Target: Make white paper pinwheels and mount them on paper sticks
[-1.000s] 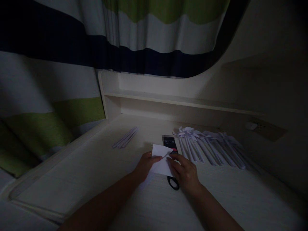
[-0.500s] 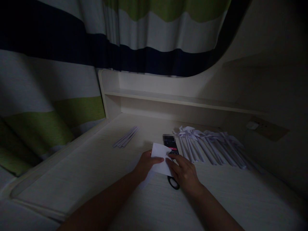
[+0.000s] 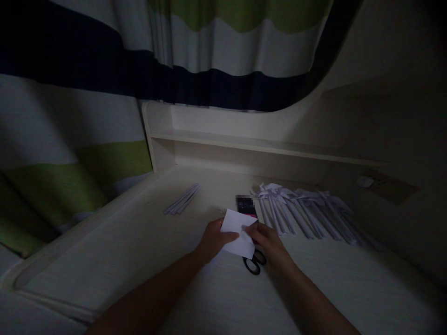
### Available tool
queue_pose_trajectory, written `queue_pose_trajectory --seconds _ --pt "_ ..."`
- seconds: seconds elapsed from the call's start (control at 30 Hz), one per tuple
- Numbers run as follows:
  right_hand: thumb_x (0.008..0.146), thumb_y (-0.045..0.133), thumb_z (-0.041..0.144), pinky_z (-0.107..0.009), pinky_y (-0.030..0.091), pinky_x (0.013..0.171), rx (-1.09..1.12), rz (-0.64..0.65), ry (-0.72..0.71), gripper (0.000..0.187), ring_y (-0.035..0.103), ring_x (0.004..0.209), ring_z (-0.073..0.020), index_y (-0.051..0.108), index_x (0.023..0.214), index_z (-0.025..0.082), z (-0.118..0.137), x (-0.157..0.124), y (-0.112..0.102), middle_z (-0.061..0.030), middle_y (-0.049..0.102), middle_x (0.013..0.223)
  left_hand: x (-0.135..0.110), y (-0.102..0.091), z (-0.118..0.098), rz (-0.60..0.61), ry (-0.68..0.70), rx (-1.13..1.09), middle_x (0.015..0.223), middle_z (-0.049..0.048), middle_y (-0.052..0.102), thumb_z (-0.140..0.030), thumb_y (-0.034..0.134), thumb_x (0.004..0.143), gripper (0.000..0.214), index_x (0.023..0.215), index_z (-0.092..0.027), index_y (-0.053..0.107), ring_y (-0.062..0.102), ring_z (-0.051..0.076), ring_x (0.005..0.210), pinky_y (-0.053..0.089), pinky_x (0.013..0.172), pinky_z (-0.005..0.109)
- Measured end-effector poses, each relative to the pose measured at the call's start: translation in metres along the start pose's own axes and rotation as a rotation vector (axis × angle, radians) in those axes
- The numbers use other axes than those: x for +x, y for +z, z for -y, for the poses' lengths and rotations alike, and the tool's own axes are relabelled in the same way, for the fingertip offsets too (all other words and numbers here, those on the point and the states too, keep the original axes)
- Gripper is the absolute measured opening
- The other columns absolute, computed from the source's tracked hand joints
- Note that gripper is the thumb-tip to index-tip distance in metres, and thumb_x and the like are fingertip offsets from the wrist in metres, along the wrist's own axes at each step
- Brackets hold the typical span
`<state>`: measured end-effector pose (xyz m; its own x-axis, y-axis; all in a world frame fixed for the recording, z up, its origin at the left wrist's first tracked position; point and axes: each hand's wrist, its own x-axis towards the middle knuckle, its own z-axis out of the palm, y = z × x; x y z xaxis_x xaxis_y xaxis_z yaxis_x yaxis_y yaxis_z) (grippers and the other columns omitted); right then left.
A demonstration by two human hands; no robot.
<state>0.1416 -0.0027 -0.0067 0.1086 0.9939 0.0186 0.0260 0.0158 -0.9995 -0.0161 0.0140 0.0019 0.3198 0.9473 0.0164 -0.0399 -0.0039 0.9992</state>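
Observation:
A small white sheet of paper (image 3: 235, 223) is held above the desk between both hands. My left hand (image 3: 212, 239) grips its left side, thumb lying across the front. My right hand (image 3: 267, 239) pinches the right side, its thumb and fingers closed on the paper. Below the sheet, the black handle loops of a pair of scissors (image 3: 252, 265) show; their blades are hidden. Just beyond the paper lies a phone (image 3: 246, 204), partly covered by the sheet.
On the right of the pale desk (image 3: 146, 260) several rolled-paper sticks with folded pinwheel-like tops (image 3: 303, 209) lie in a row. Several plain paper sticks (image 3: 183, 199) rest at the left. A shelf (image 3: 244, 142) runs along the back, beneath a striped curtain (image 3: 223, 46).
My right hand has shifted its hold and now pinches the paper's right edge. The paper has turned slightly and lies flatter, and more of the scissors' handles shows.

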Motion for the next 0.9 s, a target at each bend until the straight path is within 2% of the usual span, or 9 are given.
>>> queue_pose_trajectory --seconds 0.07,0.13,0.3,0.43,0.57,0.77,0.83,0.9 --pt "0.051 0.071 0.04 -0.022 0.036 0.044 0.081 0.049 0.09 0.031 0.05 0.046 -0.011 0.053 0.057 0.015 -0.006 0.001 0.002 0.0012 0.056 0.051 -0.001 0.001 0.0 0.022 0.017 0.031 0.08 0.0065 0.066 -0.019 0.065 0.057 0.032 0.088 -0.012 0.063 0.06 0.019 0.07 0.044 0.062 0.027" --pt "0.048 0.073 0.034 -0.021 0.037 0.045 0.137 0.066 0.118 0.028 0.05 0.046 -0.0106 0.055 0.058 0.015 -0.009 0.0 0.003 0.0009 0.058 0.052 -0.001 0.001 0.0 0.031 0.031 0.052 0.08 0.0063 0.066 -0.019 0.065 0.057 0.031 0.088 -0.012 0.063 0.06 0.019 0.071 0.044 0.061 0.027" --pt "0.049 0.073 0.028 -0.021 0.038 0.046 0.219 0.059 0.124 0.023 0.052 0.047 -0.0108 0.057 0.058 0.014 -0.007 -0.005 0.005 0.0006 0.059 0.052 -0.001 0.001 0.001 0.022 0.013 -0.008 0.08 0.0054 0.066 -0.018 0.066 0.056 0.032 0.088 -0.013 0.062 0.059 0.018 0.069 0.044 0.061 0.026" --pt "0.05 0.073 0.025 -0.021 0.039 0.045 0.298 0.005 0.13 0.021 0.052 0.045 -0.0104 0.056 0.056 0.014 -0.003 -0.008 0.007 0.0013 0.059 0.049 0.001 0.002 0.004 -0.003 -0.016 -0.127 0.078 0.006 0.065 -0.02 0.068 0.055 0.037 0.09 -0.012 0.059 0.059 0.017 0.066 0.043 0.06 0.026" --pt "0.049 0.074 0.024 -0.023 0.041 0.048 0.37 -0.041 0.129 0.022 0.055 0.048 -0.0121 0.056 0.058 0.014 -0.003 -0.01 0.009 0.0005 0.061 0.053 0.001 0.004 0.008 0.024 -0.038 -0.23 0.082 0.0071 0.064 -0.019 0.068 0.055 0.041 0.094 -0.012 0.057 0.059 0.019 0.069 0.043 0.062 0.028" --pt "0.051 0.074 0.024 -0.024 0.042 0.051 0.405 -0.035 0.139 0.022 0.055 0.049 -0.0126 0.055 0.058 0.015 -0.001 -0.012 0.012 0.0012 0.061 0.053 0.001 0.003 0.009 0.005 -0.041 -0.207 0.081 0.0062 0.064 -0.021 0.068 0.055 0.04 0.093 -0.013 0.057 0.058 0.018 0.068 0.043 0.061 0.027" --pt "0.057 0.071 0.028 -0.025 0.044 0.054 0.392 -0.025 0.122 0.021 0.057 0.055 -0.0141 0.058 0.066 0.015 0.005 -0.011 0.009 -0.0006 0.063 0.06 0.002 0.001 0.008 -0.001 -0.053 -0.183 0.081 0.006 0.063 -0.02 0.069 0.054 0.042 0.093 -0.013 0.056 0.058 0.018 0.068 0.043 0.061 0.027" --pt "0.063 0.066 0.035 -0.027 0.045 0.06 0.355 -0.015 0.04 0.026 0.06 0.067 -0.017 0.062 0.079 0.015 0.013 -0.009 0.001 -0.0036 0.066 0.074 0.003 -0.001 0.006 0.03 -0.085 -0.153 0.079 0.0056 0.063 -0.018 0.068 0.053 0.042 0.093 -0.013 0.056 0.058 0.017 0.065 0.042 0.058 0.027"
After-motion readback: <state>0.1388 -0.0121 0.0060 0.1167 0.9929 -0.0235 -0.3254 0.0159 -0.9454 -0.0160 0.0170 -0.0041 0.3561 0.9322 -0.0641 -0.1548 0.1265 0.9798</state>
